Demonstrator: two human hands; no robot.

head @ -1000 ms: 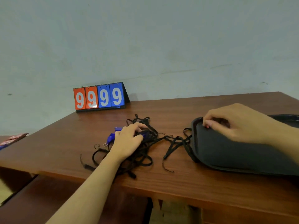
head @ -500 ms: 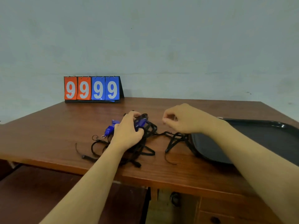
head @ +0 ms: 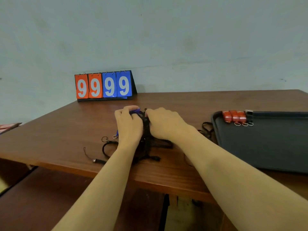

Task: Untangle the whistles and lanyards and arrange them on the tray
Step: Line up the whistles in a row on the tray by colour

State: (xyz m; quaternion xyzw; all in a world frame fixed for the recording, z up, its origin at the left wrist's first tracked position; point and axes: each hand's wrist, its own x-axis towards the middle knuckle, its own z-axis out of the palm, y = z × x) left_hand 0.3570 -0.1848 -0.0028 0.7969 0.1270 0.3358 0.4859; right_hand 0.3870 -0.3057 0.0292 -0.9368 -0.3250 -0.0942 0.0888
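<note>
A tangle of black lanyards (head: 146, 147) lies on the wooden table (head: 58, 134) near its front edge, with blue whistles (head: 135, 111) caught in it. My left hand (head: 129, 125) and my right hand (head: 164, 125) both grip the top of the tangle, lifting its middle a little. Most of the blue whistles are hidden under my fingers. A black tray (head: 260, 144) sits to the right. Three red whistles (head: 234, 116) with key rings lie side by side in its far left corner, with a dark whistle (head: 248, 113) beside them.
A flip scoreboard (head: 104, 85) showing 9999 stands at the back of the table by the wall. Loose lanyard ends (head: 95, 157) trail toward the front left edge, and a few loops (head: 206, 129) reach the tray's left rim. A red object (head: 7, 126) lies at far left.
My right hand moved left from the tray's corner to the tangle and took hold of it beside my left hand. The camera view shifted, revealing the red whistles on the tray.
</note>
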